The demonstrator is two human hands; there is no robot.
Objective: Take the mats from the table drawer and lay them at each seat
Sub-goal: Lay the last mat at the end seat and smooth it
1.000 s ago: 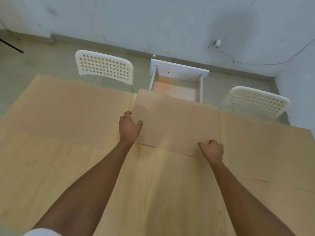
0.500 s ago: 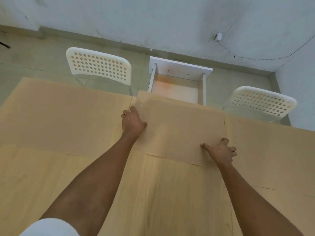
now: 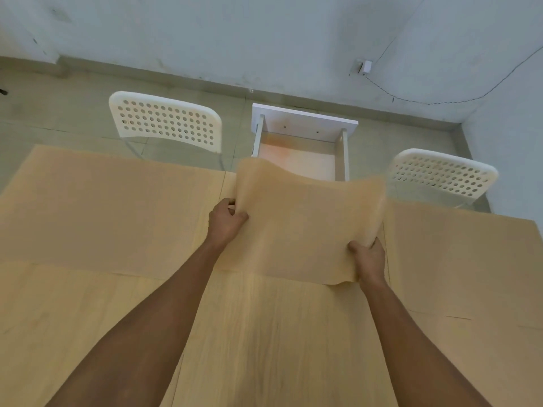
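Observation:
A thin tan mat [image 3: 305, 224] is lifted off the wooden table [image 3: 264, 342], its far edge curling up and blurred. My left hand [image 3: 226, 221] grips its left edge and my right hand [image 3: 367, 259] grips its near right corner. Another tan mat [image 3: 111, 207] lies flat on the table at the left, in front of the left chair. A third mat [image 3: 458, 259] lies flat at the right, in front of the right chair. Beyond the table's far edge the white drawer [image 3: 345, 154] stands pulled out, with nothing visible inside it.
Two white perforated chairs stand at the far side, the left chair [image 3: 164, 121] and the right chair [image 3: 440, 174]. Behind them run a tiled floor and a pale wall [image 3: 264, 33] with a small white box and cable.
Both hands have closed on the middle mat and raised it off the table, where it lay flat before. Its far edge now flaps upward in front of the drawer.

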